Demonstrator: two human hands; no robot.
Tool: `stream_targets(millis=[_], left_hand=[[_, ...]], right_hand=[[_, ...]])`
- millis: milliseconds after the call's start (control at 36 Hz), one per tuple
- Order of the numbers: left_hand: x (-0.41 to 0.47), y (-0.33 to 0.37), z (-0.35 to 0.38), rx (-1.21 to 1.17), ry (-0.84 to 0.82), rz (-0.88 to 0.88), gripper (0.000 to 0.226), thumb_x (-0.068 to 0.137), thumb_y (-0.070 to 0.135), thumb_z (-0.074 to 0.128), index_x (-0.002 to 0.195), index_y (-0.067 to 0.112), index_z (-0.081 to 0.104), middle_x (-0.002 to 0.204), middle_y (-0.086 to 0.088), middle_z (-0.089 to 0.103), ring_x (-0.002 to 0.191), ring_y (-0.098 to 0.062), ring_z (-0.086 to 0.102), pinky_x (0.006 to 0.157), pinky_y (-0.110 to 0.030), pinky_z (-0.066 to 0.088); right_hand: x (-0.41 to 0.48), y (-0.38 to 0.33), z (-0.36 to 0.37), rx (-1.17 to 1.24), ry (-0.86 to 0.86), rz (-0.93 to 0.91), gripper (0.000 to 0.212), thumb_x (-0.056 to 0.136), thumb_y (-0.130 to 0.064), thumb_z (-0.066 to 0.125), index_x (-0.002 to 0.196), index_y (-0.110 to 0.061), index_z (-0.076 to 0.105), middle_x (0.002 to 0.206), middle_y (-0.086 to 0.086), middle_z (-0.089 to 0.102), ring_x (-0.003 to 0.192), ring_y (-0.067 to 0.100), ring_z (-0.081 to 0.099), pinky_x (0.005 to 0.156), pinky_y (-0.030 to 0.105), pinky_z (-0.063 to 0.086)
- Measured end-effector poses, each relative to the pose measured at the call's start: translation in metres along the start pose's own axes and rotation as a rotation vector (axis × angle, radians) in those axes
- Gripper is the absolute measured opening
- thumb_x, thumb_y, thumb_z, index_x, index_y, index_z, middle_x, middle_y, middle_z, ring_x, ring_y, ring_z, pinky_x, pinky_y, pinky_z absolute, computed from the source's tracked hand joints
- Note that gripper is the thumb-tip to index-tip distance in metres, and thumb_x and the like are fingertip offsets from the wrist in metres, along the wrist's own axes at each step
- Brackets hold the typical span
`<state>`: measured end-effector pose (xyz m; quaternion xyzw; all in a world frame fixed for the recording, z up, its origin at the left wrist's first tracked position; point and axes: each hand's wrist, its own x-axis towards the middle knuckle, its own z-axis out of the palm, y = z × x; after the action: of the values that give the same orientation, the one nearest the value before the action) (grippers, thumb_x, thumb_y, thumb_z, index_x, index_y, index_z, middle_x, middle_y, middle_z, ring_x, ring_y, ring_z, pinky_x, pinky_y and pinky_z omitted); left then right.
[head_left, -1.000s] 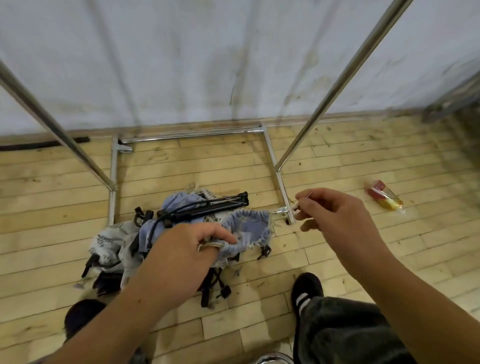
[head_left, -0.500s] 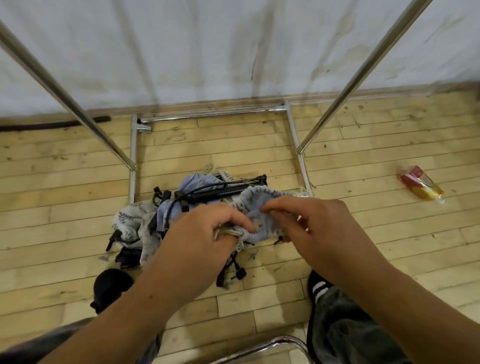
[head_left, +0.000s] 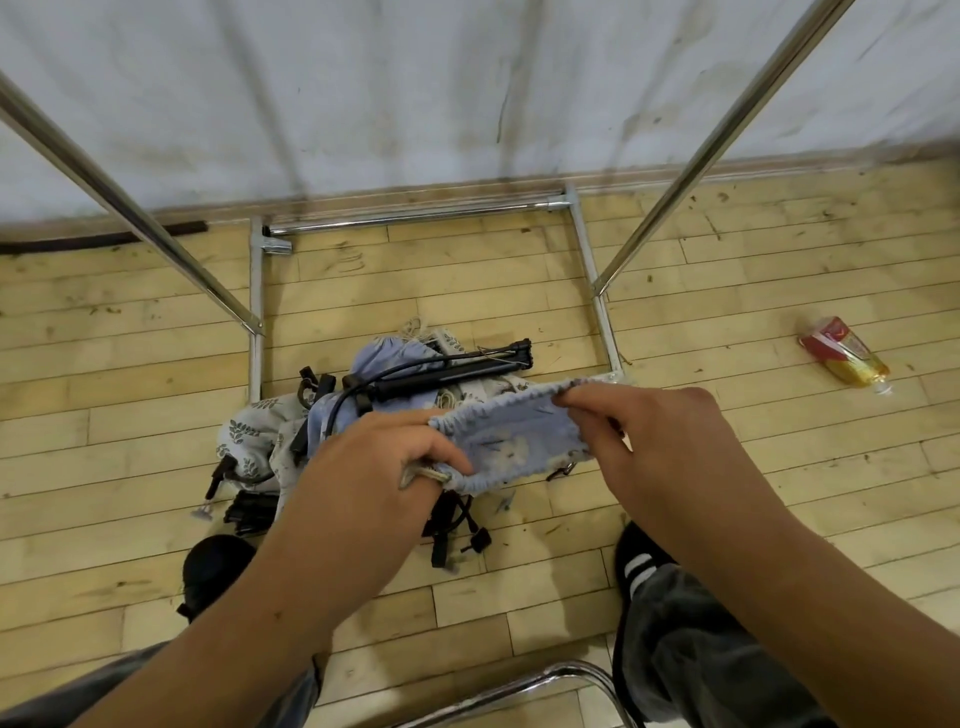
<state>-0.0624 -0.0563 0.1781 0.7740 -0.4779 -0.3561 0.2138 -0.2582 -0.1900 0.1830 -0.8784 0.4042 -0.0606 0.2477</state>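
Note:
A small light-blue drawstring pouch (head_left: 511, 441) with a gathered rim is stretched between both hands above the floor. My left hand (head_left: 379, 462) grips its left end, where a pale cord shows under the thumb. My right hand (head_left: 649, 441) pinches the pouch's right end with thumb and fingers. Under the hands lies a pile (head_left: 291, 431) of leaf-printed and blue cloth bags with black straps, clips and a black folded rod (head_left: 447, 371) across the top.
A chrome rack frame (head_left: 415, 215) stands on the wooden floor against a white sheet, its two slanted poles (head_left: 717, 130) rising left and right. A red-and-yellow packet (head_left: 844, 356) lies far right. My black shoes (head_left: 636, 556) and a chrome chair tube (head_left: 519, 686) are near.
My right hand came in from the frame's front right corner to the pouch and took hold of its right end. Both hands have now pulled the pouch out wide.

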Motion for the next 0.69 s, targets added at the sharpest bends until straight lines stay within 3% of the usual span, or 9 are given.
stream_targets(millis=[83,222,389,528,611,667,694], left_hand=[[0.001,-0.003,-0.002,0.040,0.032,-0.015,0.044,0.095,0.011,0.065,0.076,0.051,0.063,0.098,0.046,0.047,0.079,0.021,0.050,0.065,-0.005,0.036],[0.003,-0.002,-0.003,0.040,0.080,0.012,0.045,0.095,0.010,0.065,0.075,0.051,0.063,0.090,0.045,0.047,0.092,0.026,0.047,0.072,0.001,0.035],[0.008,-0.016,-0.006,0.083,0.038,0.028,0.043,0.093,0.012,0.069,0.077,0.051,0.061,0.097,0.046,0.048,0.093,0.032,0.045,0.071,0.003,0.034],[0.010,-0.018,-0.007,0.115,0.013,0.042,0.041,0.094,0.013,0.068,0.079,0.050,0.062,0.091,0.040,0.055,0.086,0.030,0.048,0.068,0.001,0.037],[0.007,-0.012,-0.005,0.079,0.019,0.068,0.036,0.093,0.008,0.068,0.083,0.042,0.073,0.093,0.040,0.055,0.075,0.031,0.048,0.066,0.001,0.037],[0.006,-0.010,-0.007,0.062,0.023,0.086,0.036,0.091,0.004,0.069,0.083,0.039,0.077,0.097,0.042,0.053,0.073,0.033,0.047,0.067,0.003,0.036],[0.006,-0.009,-0.008,0.056,0.027,0.096,0.039,0.090,0.004,0.070,0.082,0.042,0.077,0.098,0.044,0.052,0.076,0.034,0.047,0.069,0.004,0.036]], right_hand=[[0.001,0.006,-0.001,-0.025,-0.028,0.013,0.021,0.101,-0.018,0.063,0.108,-0.027,0.080,0.058,-0.019,0.050,0.076,-0.020,0.055,0.067,-0.002,0.038],[0.000,0.011,-0.004,-0.044,-0.079,0.089,0.027,0.104,-0.030,0.055,0.118,-0.037,0.076,0.055,-0.028,0.044,0.059,-0.003,0.055,0.049,0.013,0.037],[0.001,0.021,-0.005,-0.048,-0.099,0.137,0.027,0.104,-0.032,0.052,0.116,-0.040,0.076,0.059,-0.020,0.054,0.053,0.001,0.051,0.049,0.018,0.034],[-0.002,0.024,-0.005,-0.072,-0.141,0.141,0.025,0.106,-0.030,0.052,0.110,-0.033,0.076,0.065,-0.009,0.062,0.057,0.007,0.054,0.051,0.031,0.049],[-0.001,0.026,-0.008,-0.051,-0.082,0.124,0.025,0.104,-0.029,0.056,0.114,-0.037,0.077,0.063,-0.027,0.053,0.064,-0.006,0.056,0.048,0.016,0.041],[0.000,0.025,-0.011,-0.033,-0.072,0.103,0.026,0.101,-0.028,0.059,0.117,-0.039,0.077,0.065,-0.035,0.043,0.068,-0.015,0.055,0.057,0.009,0.044],[0.001,0.024,-0.012,-0.037,-0.082,0.095,0.027,0.100,-0.028,0.060,0.117,-0.041,0.077,0.066,-0.034,0.045,0.064,-0.012,0.055,0.059,0.008,0.044]])
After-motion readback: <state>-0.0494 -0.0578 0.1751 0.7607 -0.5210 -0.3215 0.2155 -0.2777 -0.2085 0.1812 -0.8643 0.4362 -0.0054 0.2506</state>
